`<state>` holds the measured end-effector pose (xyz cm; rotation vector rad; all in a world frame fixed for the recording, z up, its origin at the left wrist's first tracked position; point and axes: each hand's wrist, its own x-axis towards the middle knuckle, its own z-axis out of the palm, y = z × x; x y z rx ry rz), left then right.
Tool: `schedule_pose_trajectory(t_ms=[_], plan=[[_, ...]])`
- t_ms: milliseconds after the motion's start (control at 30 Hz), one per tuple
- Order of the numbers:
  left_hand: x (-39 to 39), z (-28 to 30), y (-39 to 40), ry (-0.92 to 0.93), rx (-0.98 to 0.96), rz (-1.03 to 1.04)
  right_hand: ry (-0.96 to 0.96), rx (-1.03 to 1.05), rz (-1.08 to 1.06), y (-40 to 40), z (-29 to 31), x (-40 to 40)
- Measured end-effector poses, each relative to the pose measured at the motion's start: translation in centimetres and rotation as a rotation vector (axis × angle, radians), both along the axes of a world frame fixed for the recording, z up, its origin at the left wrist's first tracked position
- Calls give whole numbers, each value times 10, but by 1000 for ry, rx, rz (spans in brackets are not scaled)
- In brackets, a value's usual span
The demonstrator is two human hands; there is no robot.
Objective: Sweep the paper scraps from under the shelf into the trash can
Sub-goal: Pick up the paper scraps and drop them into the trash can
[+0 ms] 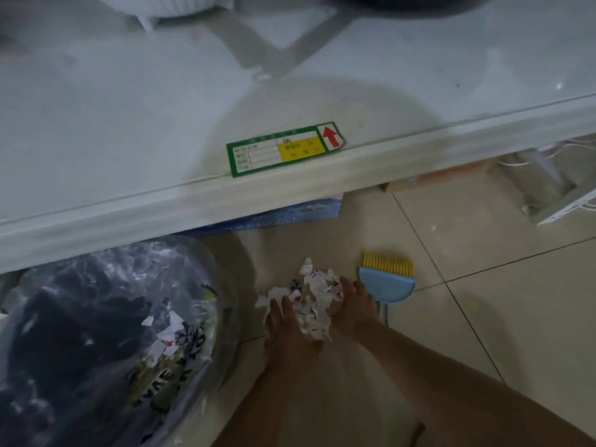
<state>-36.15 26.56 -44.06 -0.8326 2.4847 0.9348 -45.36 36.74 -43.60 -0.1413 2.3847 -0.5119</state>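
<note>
Head view: left hand [287, 330] and right hand [351, 308] cupped around paper scraps [314, 301]; light, loose, easily spilled, best pressed from both sides toward trash can [106, 333].

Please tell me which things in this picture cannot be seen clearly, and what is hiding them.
- Head view: the floor under the white shelf is hidden by its front edge.
- The blue brush with yellow bristles: its handle is covered by the right hand.
- The crumpled white paper scraps are partly covered by both hands; left hand.
- The green label: text too blurred.
- The bag-lined trash can is cut off at the left edge.
</note>
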Motion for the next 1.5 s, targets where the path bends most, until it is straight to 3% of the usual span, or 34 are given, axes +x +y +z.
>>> schedule_pose_trajectory(t_ms=[267, 367, 667, 800, 1033, 1267, 1500], plan=[[-26, -22, 0, -126, -93, 37, -41, 141, 151, -10, -15, -9], [-33, -28, 5, -80, -107, 81, -41, 91, 163, -15, -18, -3], [-35, -19, 8, -17, -143, -139, 14, -63, 87, -22, -4, 11], [-34, 0, 10, 7, -156, -121, -8, -131, -16, -20, 15, 14], [-27, 64, 13, 92, -105, 23, 66, -197, 3, -17, 72, 21], [-13, 141, 8, 155, -167, 11, 59, -349, -48, -20, 143, 36], [14, 204, -6, 294, -167, 123, 239, -373, 68, -35, 200, 57]])
